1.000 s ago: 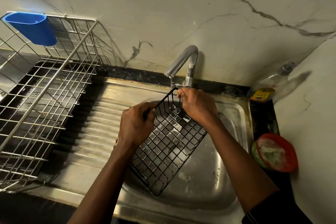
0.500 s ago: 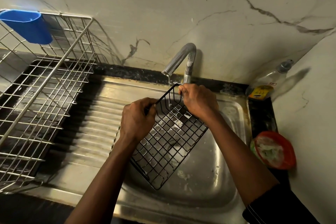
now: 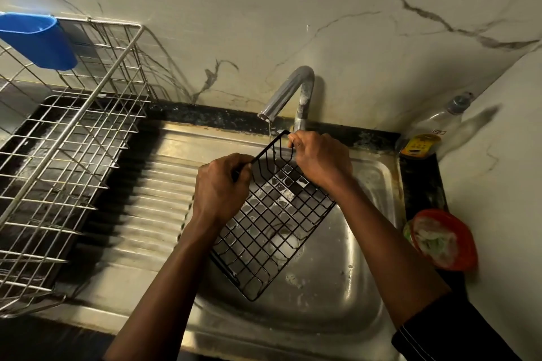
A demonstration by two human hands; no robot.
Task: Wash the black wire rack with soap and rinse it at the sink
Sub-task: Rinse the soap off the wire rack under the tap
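The black wire rack [image 3: 269, 231] hangs tilted over the steel sink basin [image 3: 337, 287], its far edge raised under the tap [image 3: 290, 91]. A thin stream of water falls from the spout onto that raised edge. My left hand [image 3: 220, 187] grips the rack's left rim. My right hand [image 3: 321, 160] pinches the top rim at the far corner. Soap film fills some of the grid squares, and foam flecks lie in the basin.
A large steel dish rack [image 3: 67, 149] with a blue plastic cup [image 3: 38, 41] stands on the ribbed drainboard [image 3: 152, 214] at left. A clear bottle with a yellow label [image 3: 425, 135] and a red bowl holding a scrubber [image 3: 443, 240] sit at right. Marble wall behind.
Both hands kept their grip and lifted the rack's far edge a little closer to the spout. The camera view shifted slightly.
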